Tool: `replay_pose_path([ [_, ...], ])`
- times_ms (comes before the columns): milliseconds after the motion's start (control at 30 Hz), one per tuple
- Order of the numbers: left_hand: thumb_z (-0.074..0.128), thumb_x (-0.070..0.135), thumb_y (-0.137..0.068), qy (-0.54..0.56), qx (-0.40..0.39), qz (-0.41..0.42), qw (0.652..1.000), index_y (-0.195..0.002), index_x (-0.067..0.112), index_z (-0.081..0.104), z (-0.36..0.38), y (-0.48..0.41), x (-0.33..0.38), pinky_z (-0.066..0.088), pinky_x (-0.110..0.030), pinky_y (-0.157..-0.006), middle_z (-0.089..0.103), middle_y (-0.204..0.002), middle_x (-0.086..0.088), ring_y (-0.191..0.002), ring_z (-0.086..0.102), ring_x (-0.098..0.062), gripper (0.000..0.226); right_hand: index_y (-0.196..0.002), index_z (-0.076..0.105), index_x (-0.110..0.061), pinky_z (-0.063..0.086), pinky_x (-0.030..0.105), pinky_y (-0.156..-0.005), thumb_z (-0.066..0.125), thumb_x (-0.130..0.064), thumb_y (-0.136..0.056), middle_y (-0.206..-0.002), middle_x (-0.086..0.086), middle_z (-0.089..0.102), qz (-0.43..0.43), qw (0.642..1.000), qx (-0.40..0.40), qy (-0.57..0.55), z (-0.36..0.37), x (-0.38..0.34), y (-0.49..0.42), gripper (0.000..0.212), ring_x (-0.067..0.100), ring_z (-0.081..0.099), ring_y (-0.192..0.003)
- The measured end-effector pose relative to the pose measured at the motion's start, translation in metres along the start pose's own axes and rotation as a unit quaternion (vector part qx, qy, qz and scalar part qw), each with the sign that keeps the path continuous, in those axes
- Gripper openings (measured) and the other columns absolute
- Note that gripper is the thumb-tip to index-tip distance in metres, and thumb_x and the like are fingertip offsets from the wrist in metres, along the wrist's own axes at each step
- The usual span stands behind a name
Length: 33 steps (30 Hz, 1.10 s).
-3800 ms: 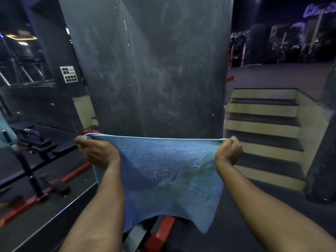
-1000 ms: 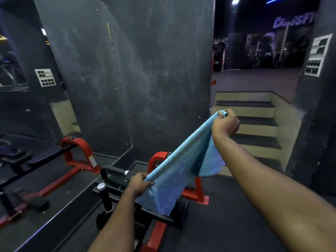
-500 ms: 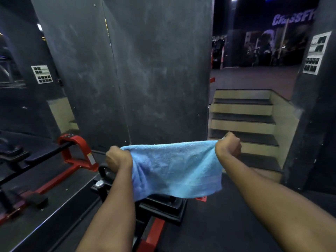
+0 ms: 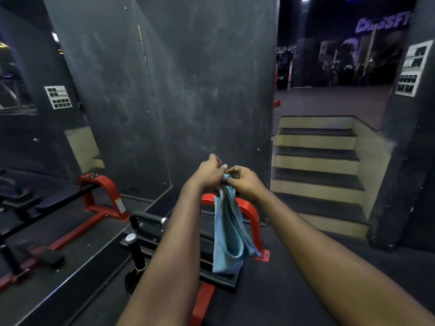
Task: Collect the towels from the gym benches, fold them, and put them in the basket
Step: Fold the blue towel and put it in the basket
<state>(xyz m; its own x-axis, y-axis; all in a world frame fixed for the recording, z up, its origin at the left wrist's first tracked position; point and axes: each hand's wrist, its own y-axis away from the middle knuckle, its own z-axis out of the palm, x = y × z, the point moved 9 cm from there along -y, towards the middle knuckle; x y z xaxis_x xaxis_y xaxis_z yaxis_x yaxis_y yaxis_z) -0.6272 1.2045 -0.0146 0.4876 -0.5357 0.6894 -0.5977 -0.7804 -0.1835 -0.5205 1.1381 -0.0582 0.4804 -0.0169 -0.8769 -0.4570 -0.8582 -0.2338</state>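
Observation:
A light blue towel [image 4: 229, 234] hangs folded in a narrow strip in front of me. My left hand [image 4: 208, 172] and my right hand [image 4: 244, 181] meet at its top edge, knuckles almost touching, and both pinch the upper corners together. The towel's lower end dangles over a black and red gym bench [image 4: 250, 215] on the floor below. No basket is in view.
A dark wall [image 4: 200, 90] stands straight ahead, with a mirror [image 4: 47, 137] to the left reflecting another bench. Steps [image 4: 315, 161] rise at the right beside a dark pillar [image 4: 404, 149]. A black handle bar [image 4: 146, 217] and weight post [image 4: 131, 241] sit at the bench's left.
My hands, which held the towel stretched wide half a second ago, have come together, folding the towel in half so it hangs as a narrow strip.

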Motion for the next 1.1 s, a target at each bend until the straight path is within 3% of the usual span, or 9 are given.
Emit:
replay_pose_path([
  [133, 0.042, 0.015, -0.094, 0.2, -0.096, -0.046, 0.974, -0.107, 0.012, 0.044, 0.013, 0.009, -0.005, 0.053, -0.036, -0.052, 0.059, -0.08, -0.021, -0.061, 0.062, -0.032, 0.014, -0.09, 0.067, -0.02, 0.056, 0.033, -0.074, 0.077, -0.021, -0.067, -0.086, -0.002, 0.074, -0.053, 0.998, 0.013, 0.024, -0.012, -0.001, 0.002, 0.025, 0.012, 0.069, -0.082],
  [200, 0.041, 0.008, -0.082, 0.169, -0.055, -0.035, 0.983, -0.103, 0.014, 0.047, 0.009, 0.008, -0.016, 0.051, -0.033, -0.053, 0.066, -0.074, -0.019, -0.064, 0.065, -0.033, 0.023, -0.087, 0.066, -0.017, 0.051, 0.027, -0.067, 0.069, -0.008, -0.068, -0.08, -0.004, 0.072, -0.083, 0.996, 0.022, 0.013, -0.019, -0.008, 0.005, 0.021, 0.009, 0.065, -0.073],
  [267, 0.052, 0.017, -0.072, 0.041, -0.004, -0.001, 0.999, -0.105, 0.022, 0.05, -0.001, 0.004, -0.033, 0.052, -0.033, -0.068, 0.068, -0.094, -0.009, -0.087, 0.065, -0.029, 0.034, -0.088, 0.064, -0.012, 0.047, 0.022, -0.061, 0.061, 0.001, -0.07, -0.076, -0.006, 0.07, -0.107, 0.994, 0.01, -0.017, -0.024, -0.018, 0.009, 0.021, 0.004, 0.058, -0.065],
  [400, 0.067, 0.04, -0.049, -0.116, -0.117, 0.016, 0.986, -0.138, 0.039, 0.04, 0.032, 0.008, -0.076, 0.036, -0.046, -0.109, 0.047, -0.138, 0.003, -0.129, 0.041, -0.023, 0.093, -0.095, 0.06, -0.009, 0.047, 0.022, -0.068, 0.049, 0.008, -0.073, -0.085, 0.0, 0.066, -0.139, 0.986, -0.051, -0.078, -0.034, -0.032, 0.01, 0.029, 0.008, 0.059, -0.076],
  [500, 0.075, 0.034, -0.055, -0.09, -0.137, -0.005, 0.986, -0.108, 0.03, 0.066, 0.04, 0.012, -0.096, 0.054, -0.042, -0.09, 0.07, -0.106, 0.002, -0.105, 0.064, -0.02, 0.053, -0.096, 0.06, -0.011, 0.045, 0.024, -0.068, 0.045, 0.01, -0.073, -0.085, 0.004, 0.062, -0.117, 0.988, -0.046, -0.09, -0.049, -0.024, 0.007, 0.034, 0.012, 0.056, -0.077],
  [600, 0.081, 0.028, -0.062, -0.029, -0.095, -0.013, 0.995, -0.084, 0.022, 0.062, 0.031, 0.008, -0.108, 0.059, -0.041, -0.056, 0.067, -0.08, -0.004, -0.07, 0.064, -0.019, 0.03, -0.088, 0.06, -0.015, 0.041, 0.027, -0.063, 0.046, 0.001, -0.066, -0.074, 0.001, 0.061, -0.044, 0.997, 0.025, -0.061, -0.069, 0.007, 0.003, 0.031, 0.012, 0.051, -0.068],
  [867, 0.072, 0.009, -0.07, 0.039, 0.109, 0.053, 0.992, -0.09, 0.021, 0.061, -0.01, -0.002, -0.07, 0.051, -0.029, -0.07, 0.069, -0.083, 0.007, -0.077, 0.063, -0.01, 0.026, -0.07, 0.055, -0.01, 0.034, 0.035, -0.06, 0.053, 0.002, -0.066, -0.071, 0.013, 0.049, 0.188, 0.979, -0.048, 0.056, -0.062, 0.111, 0.009, 0.013, 0.02, 0.045, -0.064],
  [967, 0.06, 0.001, -0.075, 0.061, 0.184, 0.083, 0.978, -0.095, 0.015, 0.06, -0.017, 0.003, -0.051, 0.044, -0.02, -0.07, 0.069, -0.091, -0.001, -0.088, 0.065, -0.019, 0.024, -0.072, 0.054, -0.016, 0.026, 0.027, -0.054, 0.052, 0.0, -0.068, -0.067, 0.004, 0.041, 0.167, 0.985, -0.037, 0.014, -0.065, 0.09, 0.013, 0.017, 0.014, 0.035, -0.059],
  [1100, 0.055, 0.02, -0.094, 0.112, 0.204, -0.002, 0.973, -0.11, 0.009, 0.04, -0.012, 0.008, -0.054, 0.039, -0.032, -0.078, 0.062, -0.111, -0.021, -0.105, 0.058, -0.039, 0.024, -0.105, 0.058, -0.013, 0.042, 0.021, -0.064, 0.046, 0.003, -0.086, -0.088, 0.002, 0.059, 0.066, 0.988, 0.011, -0.137, -0.078, 0.057, 0.003, 0.029, 0.011, 0.054, -0.079],
])
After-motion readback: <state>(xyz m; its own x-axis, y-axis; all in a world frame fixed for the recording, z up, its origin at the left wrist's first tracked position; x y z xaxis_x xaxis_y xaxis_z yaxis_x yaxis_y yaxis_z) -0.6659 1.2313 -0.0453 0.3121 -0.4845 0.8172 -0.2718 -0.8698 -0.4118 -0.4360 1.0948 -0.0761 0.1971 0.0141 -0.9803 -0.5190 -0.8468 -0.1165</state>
